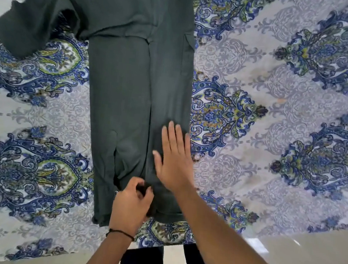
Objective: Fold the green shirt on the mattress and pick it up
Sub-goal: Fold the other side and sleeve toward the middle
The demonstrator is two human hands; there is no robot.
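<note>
With the left grip (132, 200) pinching the hem of the green shirt (118, 105) and the right grip (172, 159) pressing flat, fingers straight, a tug could undo the fold.

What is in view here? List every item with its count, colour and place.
green shirt: one, dark green, lying lengthwise mid-mattress, sides folded inward, one sleeve spread out at upper left
mattress: one, white sheet with blue and green pattern, under the shirt, fills most of the view
floor: one, pale beige, bottom right
trouser legs: two, dark, bottom centre at the mattress edge
wrist band: one, black, on the left wrist
left hand: one, fingers curled, pinching the shirt's near hem
right hand: one, flat with straight fingers, pressing on the shirt's right side
</note>
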